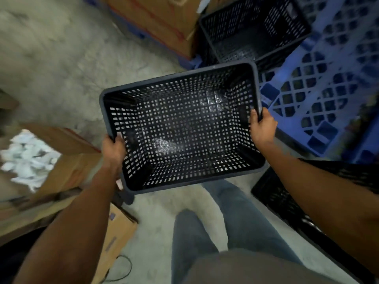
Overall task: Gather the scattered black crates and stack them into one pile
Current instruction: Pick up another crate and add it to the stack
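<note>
I hold an empty black perforated crate [182, 128] in the air in front of me, its open side facing up. My left hand [112, 148] grips its left rim and my right hand [261, 128] grips its right rim. A second black crate [254, 27] stands on the floor ahead at the upper right, open and empty. A third black crate [287, 203] lies low at my right, partly hidden under my right forearm.
A blue plastic lattice pallet [320, 85] leans or lies at the right. Cardboard boxes [160, 23] stand at the top centre. An open carton with white scraps [30, 160] sits at the left. Bare concrete floor [61, 58] spreads to the upper left. My legs are below the crate.
</note>
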